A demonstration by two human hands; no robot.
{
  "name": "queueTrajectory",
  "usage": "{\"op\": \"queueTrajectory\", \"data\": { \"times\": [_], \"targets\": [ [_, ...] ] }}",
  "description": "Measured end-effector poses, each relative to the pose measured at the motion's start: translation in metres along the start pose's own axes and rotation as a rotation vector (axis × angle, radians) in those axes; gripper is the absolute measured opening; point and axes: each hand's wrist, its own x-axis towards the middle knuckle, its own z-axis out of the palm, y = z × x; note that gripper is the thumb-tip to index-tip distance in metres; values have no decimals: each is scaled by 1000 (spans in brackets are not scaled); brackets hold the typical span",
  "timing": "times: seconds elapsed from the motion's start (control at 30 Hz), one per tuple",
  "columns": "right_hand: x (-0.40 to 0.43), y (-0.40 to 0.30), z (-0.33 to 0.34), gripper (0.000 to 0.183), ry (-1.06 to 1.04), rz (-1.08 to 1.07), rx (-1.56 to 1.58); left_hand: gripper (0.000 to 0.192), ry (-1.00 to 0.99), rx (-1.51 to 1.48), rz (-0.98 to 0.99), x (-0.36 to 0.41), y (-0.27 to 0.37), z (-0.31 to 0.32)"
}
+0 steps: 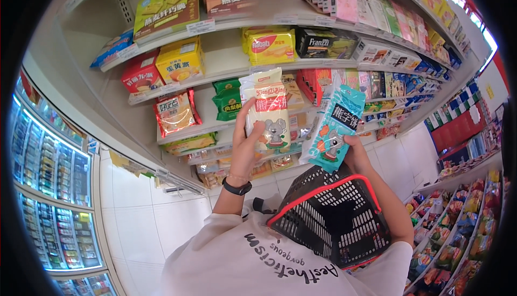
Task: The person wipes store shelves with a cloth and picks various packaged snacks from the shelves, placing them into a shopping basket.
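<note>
My left hand (pixel 245 144) grips a cream-coloured biscuit packet (pixel 267 110) with a grey cartoon mouse on its front. My thumb lies across its face and a finger runs up its left edge. In my right hand (pixel 357 152) is a teal biscuit packet (pixel 337 124) with a similar cartoon, tilted to the right. A whitish packet edge shows along its left side; I cannot tell whether that is a second packet. Below, a black plastic shopping basket (pixel 319 231) with a red handle (pixel 319 193) hangs at my right forearm, against my body.
Snack shelves (pixel 226 68) rise in front, holding a yellow wafer pack (pixel 270 45), a green snack box (pixel 167 11) and red and yellow pie boxes (pixel 180 60). Lit glass-door coolers (pixel 52 175) stand at left. A rack of bagged snacks (pixel 448 231) is at lower right, beyond white floor tiles (pixel 133 215).
</note>
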Motion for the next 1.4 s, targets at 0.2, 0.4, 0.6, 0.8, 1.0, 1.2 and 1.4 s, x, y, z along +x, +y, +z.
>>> {"op": "queueTrajectory", "data": {
  "times": [0.2, 0.4, 0.6, 0.8, 1.0, 1.2, 1.4],
  "targets": [
    [1, 7, -6, 57, 48, 7, 59, 55, 42, -40, 18, -5, 4, -6],
    [0, 8, -9, 68, 30, 41, -9, 54, 21, -45, -9, -8, 1, -8],
    [-4, 7, -2, 53, 95, 60, 38, 44, 29, -193, -61, -7, -9, -4],
    [0, 19, -14, 48, 87, 5, -40, 52, 9, -140, -59, -10, -11, -1],
    [-3, 17, -12, 55, 136, 49, -132, 53, 12, -163, -73, -9, -19, -3],
    [-2, 17, -14, 57, 121, 30, -111, 53, -4, -171, -55, -7, -19, -3],
    [-4, 16, -12, 50, 135, 23, -99, 44, 39, -561, -183, -9, -20, 1]
  ]
}}
